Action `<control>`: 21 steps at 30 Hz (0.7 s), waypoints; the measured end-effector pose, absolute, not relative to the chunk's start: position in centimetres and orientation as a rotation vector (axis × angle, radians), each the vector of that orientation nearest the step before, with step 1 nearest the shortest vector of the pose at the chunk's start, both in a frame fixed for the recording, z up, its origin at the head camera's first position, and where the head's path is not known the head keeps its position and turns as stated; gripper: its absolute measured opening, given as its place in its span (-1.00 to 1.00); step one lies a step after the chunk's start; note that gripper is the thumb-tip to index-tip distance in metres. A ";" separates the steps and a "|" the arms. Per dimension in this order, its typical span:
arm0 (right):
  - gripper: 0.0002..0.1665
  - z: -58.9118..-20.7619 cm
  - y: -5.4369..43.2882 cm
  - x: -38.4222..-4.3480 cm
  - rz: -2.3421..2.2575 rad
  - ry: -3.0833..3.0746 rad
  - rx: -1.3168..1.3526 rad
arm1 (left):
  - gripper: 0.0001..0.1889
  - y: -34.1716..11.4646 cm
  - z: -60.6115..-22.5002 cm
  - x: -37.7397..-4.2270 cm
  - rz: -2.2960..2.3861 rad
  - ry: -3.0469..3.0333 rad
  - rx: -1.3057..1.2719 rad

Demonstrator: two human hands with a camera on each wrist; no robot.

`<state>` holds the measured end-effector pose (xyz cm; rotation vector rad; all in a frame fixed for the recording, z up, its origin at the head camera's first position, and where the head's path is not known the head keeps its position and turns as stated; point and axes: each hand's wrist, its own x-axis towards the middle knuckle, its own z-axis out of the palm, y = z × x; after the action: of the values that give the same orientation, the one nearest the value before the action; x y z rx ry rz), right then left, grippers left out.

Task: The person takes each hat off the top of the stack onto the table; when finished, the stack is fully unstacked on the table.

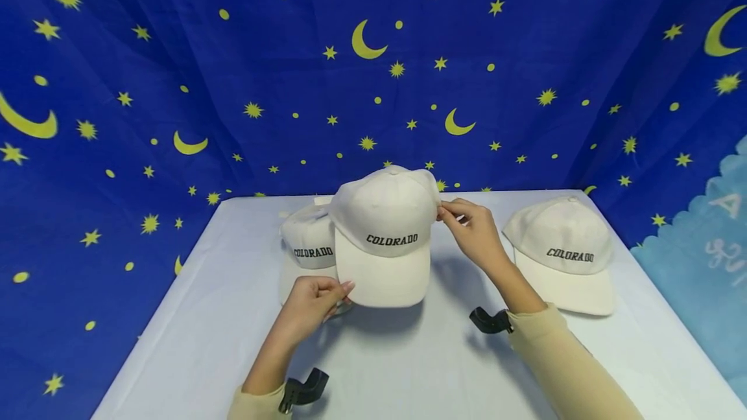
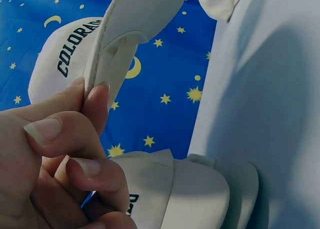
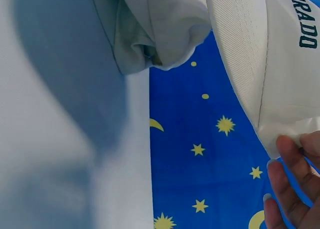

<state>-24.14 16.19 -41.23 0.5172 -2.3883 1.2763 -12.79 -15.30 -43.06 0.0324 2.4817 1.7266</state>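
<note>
A white baseball cap with COLORADO in dark letters is held up above the table, its brim facing the person. My left hand pinches the brim's left edge between thumb and fingers, which shows closely in the left wrist view. On the other side, my right hand pinches the lower side of the crown with its fingertips. Behind the raised cap and partly hidden by it, a matching cap sits on the table; the left wrist view shows two brims overlapping there.
Another white COLORADO cap stands at the right of the white-covered table. A blue curtain with yellow stars and moons hangs behind and to the sides. Light blue fabric with white lettering is at far right.
</note>
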 end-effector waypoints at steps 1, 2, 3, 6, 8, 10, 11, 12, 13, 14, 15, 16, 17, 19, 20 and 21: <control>-0.72 -41.3 16.3 -24.1 1.272 -2.388 0.512 | -0.60 -15.3 -43.0 -12.8 1.725 2.485 0.044; -0.72 -41.4 16.4 -24.0 1.271 -2.390 0.505 | -0.60 -15.2 -43.0 -12.9 1.718 2.489 0.055; -0.73 -41.4 16.5 -24.0 1.271 -2.390 0.501 | -0.60 -15.1 -43.0 -12.9 1.713 2.489 0.065; -0.73 -41.4 16.9 -23.8 1.275 -2.391 0.493 | -0.59 -14.9 -43.1 -13.1 1.703 2.486 0.097; -0.73 -41.5 17.1 -23.7 1.267 -2.391 0.494 | -0.59 -14.7 -43.2 -13.2 1.700 2.477 0.116; -0.73 -41.5 17.3 -23.7 1.256 -2.391 0.495 | -0.59 -14.5 -43.2 -13.2 1.704 2.467 0.129; -0.73 -41.5 17.4 -23.7 1.248 -2.390 0.493 | -0.60 -14.4 -43.2 -13.3 1.706 2.461 0.136; -0.73 -41.5 17.5 -23.7 1.238 -2.389 0.491 | -0.61 -14.3 -43.2 -13.3 1.707 2.456 0.143; -0.73 -41.5 17.7 -23.7 1.229 -2.389 0.487 | -0.62 -14.1 -43.3 -13.4 1.709 2.453 0.150; -0.73 -41.5 17.8 -23.7 1.222 -2.391 0.481 | -0.63 -14.0 -43.4 -13.5 1.711 2.451 0.159; -0.74 -41.5 17.9 -23.7 1.219 -2.392 0.474 | -0.64 -13.9 -43.5 -13.6 1.715 2.447 0.166; -0.73 -41.5 18.1 -23.7 1.212 -2.394 0.467 | -0.65 -13.8 -43.5 -13.6 1.716 2.444 0.171; -0.73 -41.5 18.2 -23.7 1.209 -2.394 0.459 | -0.65 -13.7 -43.5 -13.7 1.714 2.442 0.174; -0.74 -41.5 18.5 -23.7 1.210 -2.391 0.443 | -0.66 -13.6 -43.6 -13.9 1.711 2.439 0.180; -0.73 -41.5 18.6 -23.7 1.211 -2.389 0.436 | -0.65 -13.5 -43.7 -13.9 1.707 2.437 0.184; -0.73 -41.5 18.7 -23.7 1.210 -2.388 0.430 | -0.66 -13.4 -43.7 -14.0 1.702 2.435 0.187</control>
<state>-23.69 18.75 -41.53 0.4301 -2.3877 1.2102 -13.98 -13.40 -43.67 0.1867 2.4347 1.7024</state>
